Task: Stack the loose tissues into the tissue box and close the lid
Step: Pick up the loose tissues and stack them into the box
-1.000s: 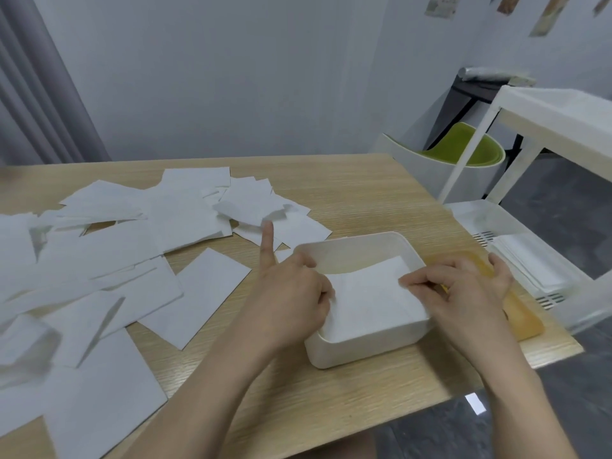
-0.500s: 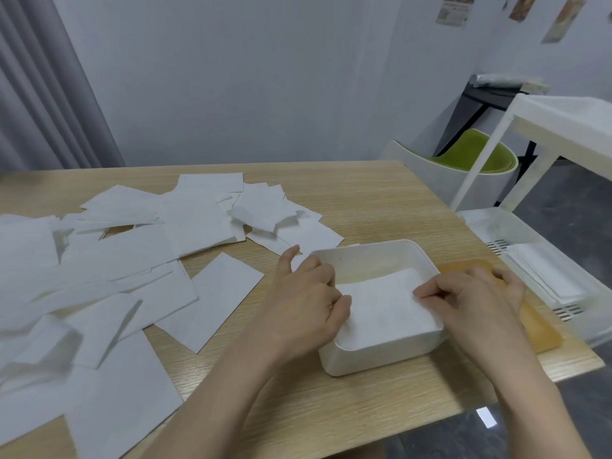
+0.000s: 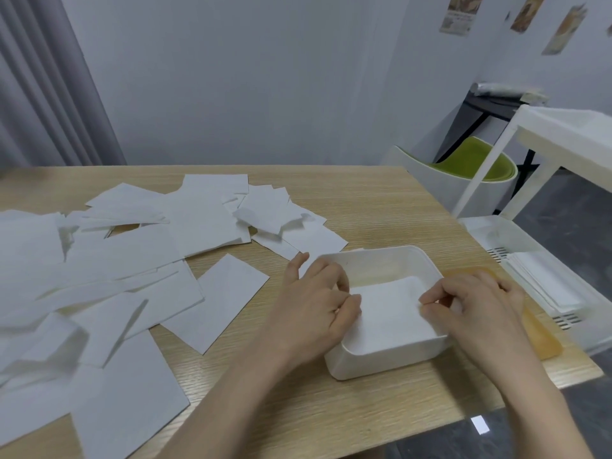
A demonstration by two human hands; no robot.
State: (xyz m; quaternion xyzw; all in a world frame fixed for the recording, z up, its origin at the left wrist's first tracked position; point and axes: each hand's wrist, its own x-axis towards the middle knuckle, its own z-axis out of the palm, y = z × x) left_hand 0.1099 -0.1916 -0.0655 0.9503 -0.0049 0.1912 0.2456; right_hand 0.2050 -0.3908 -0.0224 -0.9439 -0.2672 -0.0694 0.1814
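Two bare forearms, no sleeves in view; left hand (image 3: pixel 311 306) and right hand (image 3: pixel 477 306) without rings, watch or gloves.

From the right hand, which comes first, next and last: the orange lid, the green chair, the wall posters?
1. Orange lid: partly under the right hand, on the table's right edge.
2. Green chair: beyond the table, to the right.
3. Wall posters: high on the far wall.

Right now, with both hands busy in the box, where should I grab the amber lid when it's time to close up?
Take the amber lid by its near long edge, coming from the right: it lies flat beside the tissue box, and the right hand covers its far end.
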